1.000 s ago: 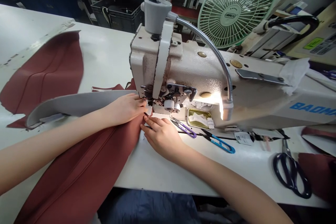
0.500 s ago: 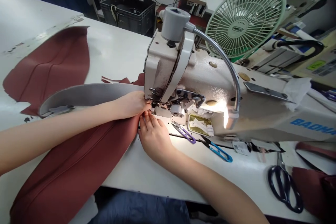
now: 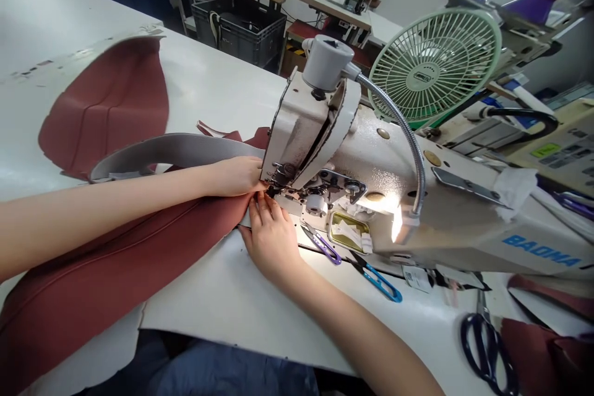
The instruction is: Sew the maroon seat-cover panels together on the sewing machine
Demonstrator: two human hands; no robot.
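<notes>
A long piece of dark red leather-like material (image 3: pixel 111 260) runs from the lower left up to the needle of a cream sewing machine (image 3: pixel 352 167). My left hand (image 3: pixel 239 174) lies on the material just left of the presser foot, fingers curled and pressing it down. My right hand (image 3: pixel 269 235) rests flat on the material's edge just in front of the needle, fingers stretched toward it. A grey strip (image 3: pixel 171 150), the material's turned-up underside, curves behind my left arm.
A purple thread snip (image 3: pixel 322 246) and a blue one (image 3: pixel 378 277) lie on the white table (image 3: pixel 223 297) beside a small tin (image 3: pixel 348 232). Dark scissors (image 3: pixel 487 346) and more red pieces (image 3: pixel 542 352) sit at the right. A green fan (image 3: pixel 434 68) stands behind the machine.
The view has shifted so the machine sits further right and higher. My right hand has slid a little closer to the needle; my left hand stays by the presser foot.
</notes>
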